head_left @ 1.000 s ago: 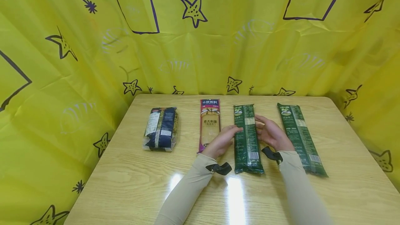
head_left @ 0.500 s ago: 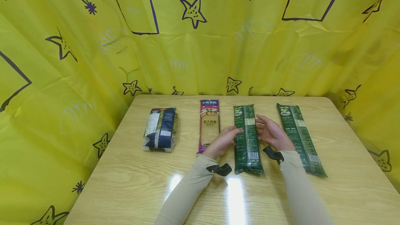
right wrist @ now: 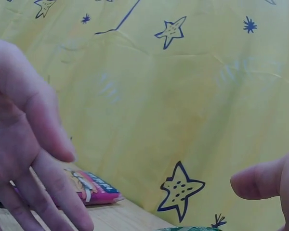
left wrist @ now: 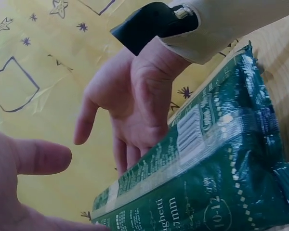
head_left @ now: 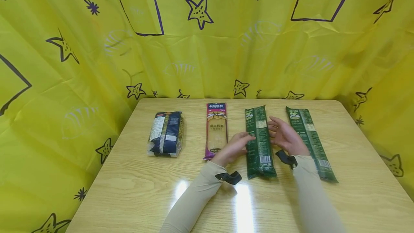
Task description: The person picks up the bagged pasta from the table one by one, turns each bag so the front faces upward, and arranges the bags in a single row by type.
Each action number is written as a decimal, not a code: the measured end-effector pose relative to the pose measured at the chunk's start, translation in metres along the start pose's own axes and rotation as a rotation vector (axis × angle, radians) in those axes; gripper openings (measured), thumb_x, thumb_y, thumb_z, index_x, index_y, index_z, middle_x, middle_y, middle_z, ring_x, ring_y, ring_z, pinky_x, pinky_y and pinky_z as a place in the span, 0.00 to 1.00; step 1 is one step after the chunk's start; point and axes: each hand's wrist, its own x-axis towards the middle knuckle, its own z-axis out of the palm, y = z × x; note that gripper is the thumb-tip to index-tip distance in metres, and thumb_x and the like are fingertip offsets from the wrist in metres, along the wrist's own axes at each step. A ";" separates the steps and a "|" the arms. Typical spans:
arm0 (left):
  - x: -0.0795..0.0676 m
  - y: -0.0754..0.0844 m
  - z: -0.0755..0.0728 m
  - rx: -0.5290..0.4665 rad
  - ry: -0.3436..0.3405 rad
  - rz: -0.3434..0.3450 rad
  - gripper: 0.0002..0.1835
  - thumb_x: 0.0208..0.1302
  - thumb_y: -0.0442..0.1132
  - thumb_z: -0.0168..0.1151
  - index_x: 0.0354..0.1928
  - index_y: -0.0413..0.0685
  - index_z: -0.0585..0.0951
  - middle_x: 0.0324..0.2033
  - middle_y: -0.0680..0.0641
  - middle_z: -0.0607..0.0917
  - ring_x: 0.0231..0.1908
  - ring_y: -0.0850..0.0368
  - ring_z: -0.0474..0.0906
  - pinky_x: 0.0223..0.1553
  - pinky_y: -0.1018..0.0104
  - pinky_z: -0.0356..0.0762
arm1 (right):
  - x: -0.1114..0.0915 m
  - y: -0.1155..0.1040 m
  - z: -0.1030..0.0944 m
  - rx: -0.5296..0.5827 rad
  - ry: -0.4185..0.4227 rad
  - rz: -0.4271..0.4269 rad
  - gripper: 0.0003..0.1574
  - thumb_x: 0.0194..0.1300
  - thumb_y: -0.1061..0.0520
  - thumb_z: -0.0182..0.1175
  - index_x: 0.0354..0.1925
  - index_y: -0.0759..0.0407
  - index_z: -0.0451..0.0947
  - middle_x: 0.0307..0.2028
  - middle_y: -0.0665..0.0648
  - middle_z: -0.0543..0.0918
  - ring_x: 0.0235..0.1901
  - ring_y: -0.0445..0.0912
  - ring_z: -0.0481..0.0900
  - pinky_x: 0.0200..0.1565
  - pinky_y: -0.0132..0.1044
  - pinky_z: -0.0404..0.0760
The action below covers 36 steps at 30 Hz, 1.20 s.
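A green spaghetti packet (head_left: 260,146) stands lengthwise on the table between the two hands. My left hand (head_left: 234,149) lies along its left edge, thumb held above the wrapper and fingers low at the side. At the right edge is my right hand (head_left: 286,136), its palm turned inward and its fingers fairly straight. In the left wrist view the packet (left wrist: 202,168) looks tilted, with the right hand (left wrist: 135,96) by its far side. The right wrist view shows the left hand (right wrist: 24,139) with fingers spread; only a sliver of the packet is visible there. Fingertip contact is partly hidden.
Left of the hands lies a purple-edged pasta packet (head_left: 216,128). Farther left is a dark blue bag of pasta (head_left: 166,134). Another green spaghetti packet (head_left: 310,143) lies slanted beyond the right hand. A yellow curtain (head_left: 207,56) hangs behind the wooden table (head_left: 136,193).
The middle green packet has shifted slightly to the right and turned a little, its top edge slanting. Both hands have moved right along with it. The other packets stay in place.
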 end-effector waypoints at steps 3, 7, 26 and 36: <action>-0.001 -0.001 0.003 0.006 0.003 -0.002 0.36 0.76 0.41 0.55 0.76 0.25 0.57 0.76 0.31 0.63 0.77 0.36 0.61 0.76 0.40 0.64 | -0.002 -0.002 -0.002 -0.013 0.003 -0.010 0.57 0.81 0.34 0.39 0.80 0.61 0.17 0.80 0.64 0.16 0.80 0.64 0.19 0.80 0.65 0.28; 0.000 -0.003 0.007 0.013 0.010 -0.002 0.36 0.76 0.41 0.55 0.76 0.26 0.57 0.79 0.32 0.57 0.80 0.36 0.52 0.78 0.38 0.59 | -0.003 -0.004 -0.003 -0.018 0.025 -0.020 0.56 0.81 0.35 0.38 0.80 0.62 0.19 0.81 0.64 0.18 0.80 0.65 0.20 0.80 0.66 0.30; 0.000 -0.006 0.013 -0.099 -0.028 -0.005 0.34 0.77 0.40 0.54 0.76 0.27 0.58 0.77 0.32 0.60 0.78 0.37 0.58 0.77 0.38 0.62 | -0.010 -0.011 0.008 -0.057 0.032 -0.086 0.54 0.82 0.36 0.39 0.81 0.63 0.23 0.83 0.65 0.27 0.82 0.63 0.28 0.82 0.63 0.36; 0.002 -0.006 0.013 -0.103 -0.015 -0.001 0.34 0.76 0.40 0.53 0.76 0.27 0.58 0.74 0.32 0.65 0.78 0.36 0.57 0.76 0.33 0.59 | -0.010 -0.010 0.016 -0.089 0.027 -0.112 0.51 0.83 0.37 0.38 0.82 0.62 0.29 0.83 0.65 0.33 0.83 0.62 0.34 0.82 0.61 0.41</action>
